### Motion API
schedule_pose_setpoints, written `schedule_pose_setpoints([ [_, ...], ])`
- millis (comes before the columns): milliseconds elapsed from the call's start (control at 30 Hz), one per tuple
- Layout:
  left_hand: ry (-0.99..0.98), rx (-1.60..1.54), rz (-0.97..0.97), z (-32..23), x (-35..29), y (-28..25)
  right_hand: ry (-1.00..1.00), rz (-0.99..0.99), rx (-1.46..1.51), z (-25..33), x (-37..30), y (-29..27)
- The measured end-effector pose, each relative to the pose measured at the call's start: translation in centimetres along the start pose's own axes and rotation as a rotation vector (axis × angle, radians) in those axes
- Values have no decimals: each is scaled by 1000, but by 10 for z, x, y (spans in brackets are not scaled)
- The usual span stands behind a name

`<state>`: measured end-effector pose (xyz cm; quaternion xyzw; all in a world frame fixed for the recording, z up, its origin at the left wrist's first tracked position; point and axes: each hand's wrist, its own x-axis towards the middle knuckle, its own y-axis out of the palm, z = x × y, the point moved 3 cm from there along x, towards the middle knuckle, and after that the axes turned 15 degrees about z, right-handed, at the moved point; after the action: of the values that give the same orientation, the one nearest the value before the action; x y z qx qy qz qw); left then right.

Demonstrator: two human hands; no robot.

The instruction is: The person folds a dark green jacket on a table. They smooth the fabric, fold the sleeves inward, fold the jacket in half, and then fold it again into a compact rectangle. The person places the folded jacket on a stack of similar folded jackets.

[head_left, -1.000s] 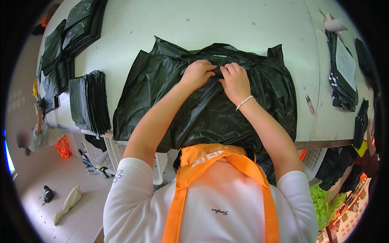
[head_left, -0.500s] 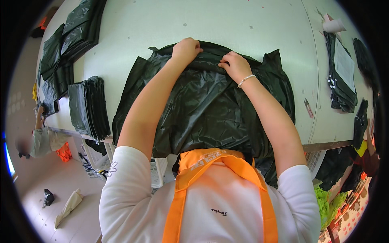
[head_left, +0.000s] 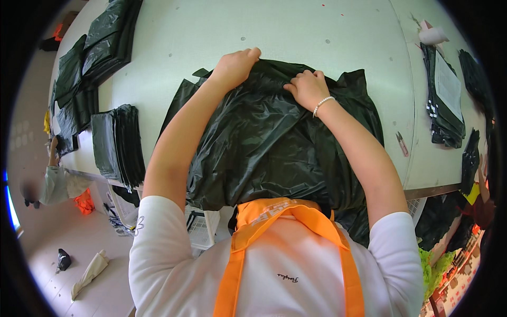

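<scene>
A large piece of shiny blackish-green fabric [head_left: 259, 142], full of creases, lies on the pale table in front of me and hangs over its near edge. My left hand [head_left: 236, 67] pinches the far edge of it, the fingertips closed at the top of the cloth. To the right and a little nearer, my right hand [head_left: 309, 91] has its fingers bent down onto the same fabric, gripping a fold near the far edge. A beaded bracelet [head_left: 322, 105] is on my right wrist. The cloth under both palms is hidden.
Folded dark stacks [head_left: 117, 142] lie on the table [head_left: 285, 26] at left, with larger piles [head_left: 108, 39] beyond. Thread snips [head_left: 402, 143], a dark stack with a paper sheet [head_left: 448, 84] and a white cup [head_left: 433, 35] are at right. A co-worker [head_left: 55, 185] is far left.
My left hand has shifted slightly left, drawing the far edge with it. The fabric's left side has pulled inward, and its far fold has flattened. My right hand has turned more palm-down.
</scene>
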<state>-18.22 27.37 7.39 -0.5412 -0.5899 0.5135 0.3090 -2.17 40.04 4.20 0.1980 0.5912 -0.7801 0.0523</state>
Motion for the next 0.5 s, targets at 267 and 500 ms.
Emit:
schedule_pose_setpoints([
  [267,143,240,-101,-55,-16,25,218,59,99,-11,25,-11],
  [500,-6,-49,-288,-112,-2,75,215,62,-108,-28,14,-18],
])
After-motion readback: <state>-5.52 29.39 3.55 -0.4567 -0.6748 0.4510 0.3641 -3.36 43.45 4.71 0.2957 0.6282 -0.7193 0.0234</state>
